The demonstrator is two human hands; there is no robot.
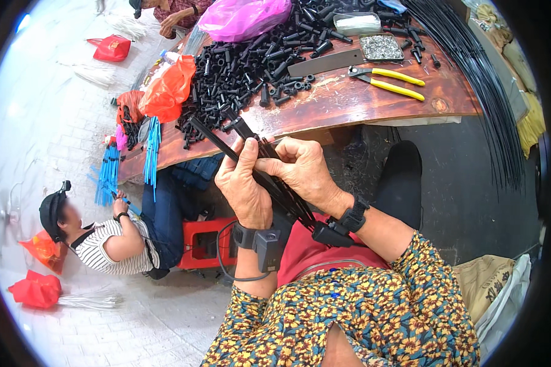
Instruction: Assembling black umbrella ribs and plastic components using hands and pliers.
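The left hand (245, 189) is clamping its fingers on black rods (290, 203) — slanting from 11 to 5 o'clock — and the right hand (306, 172) is pinching them alongside, fingers together; pliers (399, 74) are lying at 2 o'clock.

Access was checked about the left hand (246, 186) and right hand (303, 170), both off the near edge of the wooden table (342, 101). A bare strip of tabletop lies between that edge and the yellow-handled pliers (397, 90); a hand could pass along it. Beyond the pliers, a grey flat bar (325, 63) and a clear dish (381, 48) obstruct reach. Leftward, a heap of black parts (245, 70) and an orange bag (168, 88) block passage. Long black rods (471, 73) close the right end. Below, a dark-trousered leg (402, 177) limits room right of the right hand.
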